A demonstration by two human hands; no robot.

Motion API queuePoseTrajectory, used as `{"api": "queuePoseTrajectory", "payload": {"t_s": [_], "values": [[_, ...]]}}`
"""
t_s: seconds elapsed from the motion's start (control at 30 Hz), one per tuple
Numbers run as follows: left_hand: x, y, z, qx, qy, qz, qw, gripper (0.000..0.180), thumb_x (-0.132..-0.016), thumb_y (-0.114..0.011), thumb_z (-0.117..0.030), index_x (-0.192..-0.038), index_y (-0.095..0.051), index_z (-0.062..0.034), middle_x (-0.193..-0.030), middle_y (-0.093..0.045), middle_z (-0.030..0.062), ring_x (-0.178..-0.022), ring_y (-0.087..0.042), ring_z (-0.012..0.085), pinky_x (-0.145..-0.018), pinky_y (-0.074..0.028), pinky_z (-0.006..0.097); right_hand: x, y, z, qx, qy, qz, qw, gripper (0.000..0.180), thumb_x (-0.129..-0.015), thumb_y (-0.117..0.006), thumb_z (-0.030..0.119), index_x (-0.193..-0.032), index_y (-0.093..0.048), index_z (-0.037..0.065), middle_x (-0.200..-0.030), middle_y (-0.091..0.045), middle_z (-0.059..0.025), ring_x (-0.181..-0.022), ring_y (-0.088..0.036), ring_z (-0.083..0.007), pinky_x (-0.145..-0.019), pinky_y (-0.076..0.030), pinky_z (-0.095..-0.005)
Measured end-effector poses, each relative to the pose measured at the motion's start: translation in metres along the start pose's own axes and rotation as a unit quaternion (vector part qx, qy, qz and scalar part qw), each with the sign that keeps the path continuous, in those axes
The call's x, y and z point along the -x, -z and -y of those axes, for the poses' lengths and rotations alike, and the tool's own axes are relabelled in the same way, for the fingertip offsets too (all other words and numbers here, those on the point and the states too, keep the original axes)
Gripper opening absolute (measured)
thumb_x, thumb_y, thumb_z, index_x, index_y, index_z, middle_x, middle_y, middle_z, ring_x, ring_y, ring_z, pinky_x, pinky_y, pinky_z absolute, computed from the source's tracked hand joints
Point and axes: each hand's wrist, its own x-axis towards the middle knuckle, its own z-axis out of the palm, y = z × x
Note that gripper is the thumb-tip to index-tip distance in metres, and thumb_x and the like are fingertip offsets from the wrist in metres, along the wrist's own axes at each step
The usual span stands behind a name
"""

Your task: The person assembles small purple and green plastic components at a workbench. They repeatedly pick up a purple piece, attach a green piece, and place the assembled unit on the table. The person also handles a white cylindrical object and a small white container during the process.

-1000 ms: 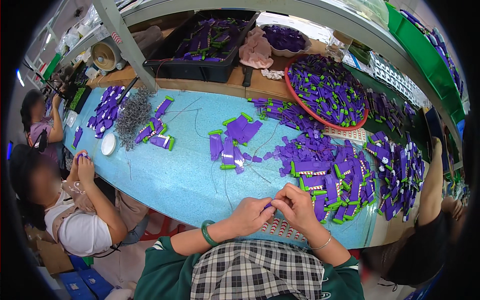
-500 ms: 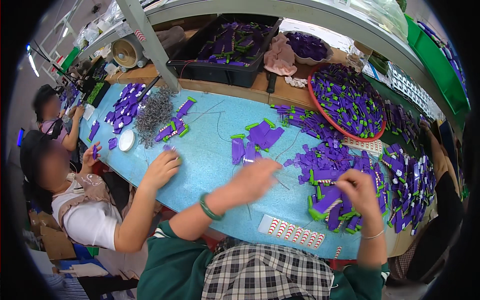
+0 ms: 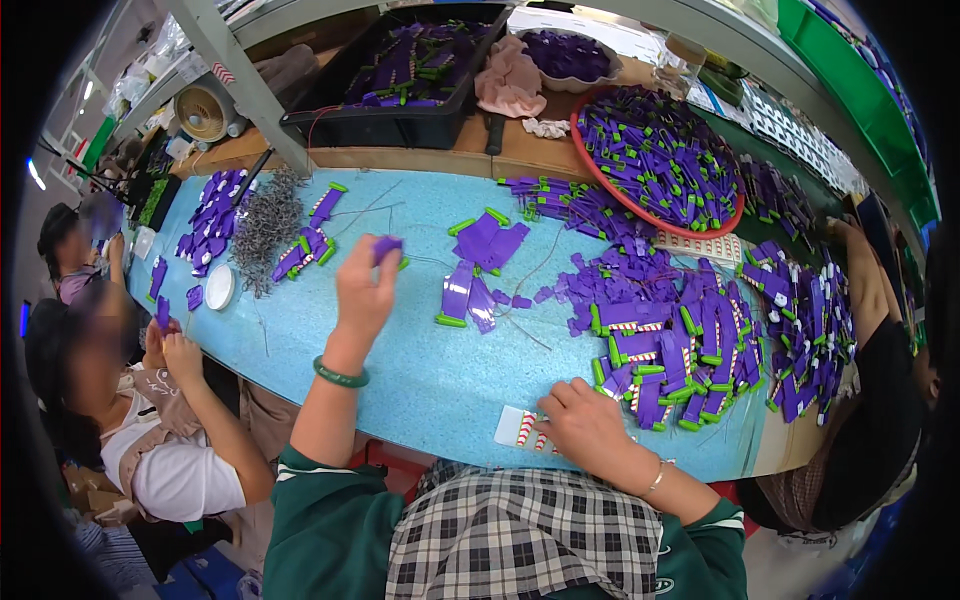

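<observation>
purple piece point(image 3: 387, 247) in left hand point(image 3: 365, 290)

Your table point(image 3: 400, 370), speckled light blue, spans the frame centre. On it lie: a dense heap of purple-and-green pieces point(image 3: 670, 340) at right; a small cluster of the same pieces point(image 3: 480, 265) at centre; a tangle of grey wire point(image 3: 265, 225) at upper left; a white lid point(image 3: 219, 287) beside it.
</observation>
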Motion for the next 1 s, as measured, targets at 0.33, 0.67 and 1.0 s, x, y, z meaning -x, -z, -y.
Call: {"api": "queuePoseTrajectory", "payload": {"t_s": [0.33,0.67,1.0], "values": [[0.091,-0.036,-0.109,0.58,0.348,0.156,0.72,0.022,-0.1,-0.043,-0.026,-0.112,-0.042,-0.0072,-0.093,-0.058,0.0101,-0.076,-0.063,0.0196,-0.05,-0.052,0.029,-0.003,-0.025,-0.002,-0.096,0.037,-0.08,0.991,0.013,-0.071,-0.062,0.008,-0.083,-0.063,0.01,-0.079,-0.054,-0.001,-0.078,-0.053,-0.0198,-0.065,-0.044,-0.0335],[0.118,-0.056,-0.099,0.478,0.366,0.25,0.758,0.022,-0.095,-0.051,-0.01,-0.114,-0.051,0.0013,-0.088,-0.061,0.008,-0.08,-0.059,0.0141,-0.062,-0.05,0.025,-0.006,-0.011,-0.009,-0.449,-0.138,-0.055,0.881,0.012,-0.076,-0.068,0.003,-0.086,-0.063,0.004,-0.086,-0.062,-0.0051,-0.081,-0.059,-0.0207,-0.07,-0.048,-0.0316],[0.091,-0.055,-0.104,0.23,0.182,0.266,0.918,0.008,-0.087,-0.063,-0.008,-0.089,-0.064,0.0,-0.079,-0.063,0.0033,-0.067,-0.058,0.0077,-0.057,-0.047,0.023,-0.015,0.005,-0.011,-0.534,-0.129,-0.14,0.824,0.01,-0.079,-0.068,0.003,-0.087,-0.063,0.001,-0.081,-0.066,-0.0067,-0.075,-0.063,-0.0139,-0.069,-0.048,-0.0271]]}}
